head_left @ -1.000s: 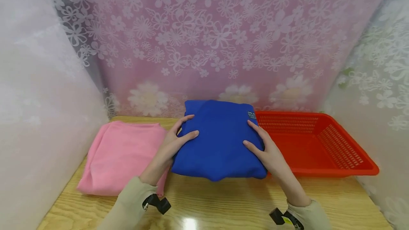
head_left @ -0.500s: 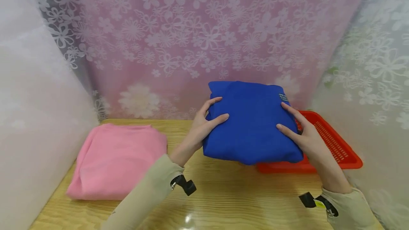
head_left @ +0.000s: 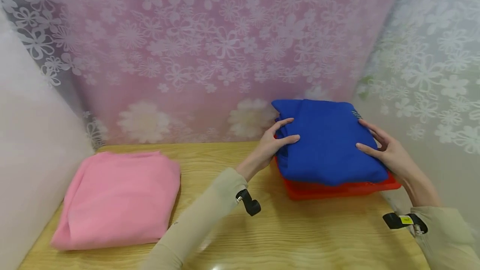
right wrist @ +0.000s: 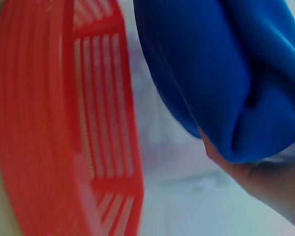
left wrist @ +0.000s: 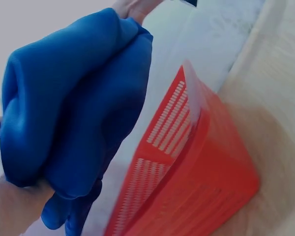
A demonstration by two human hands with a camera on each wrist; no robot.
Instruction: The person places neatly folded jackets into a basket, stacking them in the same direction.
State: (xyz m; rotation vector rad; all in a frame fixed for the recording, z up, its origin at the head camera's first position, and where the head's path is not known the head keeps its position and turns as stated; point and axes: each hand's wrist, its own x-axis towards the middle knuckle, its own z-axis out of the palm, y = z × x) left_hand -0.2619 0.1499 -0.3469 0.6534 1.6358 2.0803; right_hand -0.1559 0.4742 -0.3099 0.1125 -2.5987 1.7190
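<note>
Left hand (head_left: 271, 143): grasping the left edge of the blue cloth (head_left: 330, 145), with thumb and index finger laid on its upper face; we cannot see the other fingers in the head view
Right hand (head_left: 391, 155): grasping the opposite edge, thumb and index finger likewise on top
Blue cloth: folded into a thick bundle and held up over the red basket (head_left: 303, 189); both wrist views show us a gap between the bundle and the basket
Pale marks (head_left: 356, 114): on the bundle's far right corner, near the right index finger, too small for us to read
Red basket: standing on the wooden table (head_left: 300, 236), largely hidden by the bundle in the head view; we make out its slotted walls from the wrists
Pink cloth (head_left: 123, 199): folded on the table to the left, well apart from the basket
Sleeves (head_left: 206, 207): beige, a black device (head_left: 250, 204) at each wrist
Backdrop (head_left: 187, 45): pink with white flowers, behind the table
</note>
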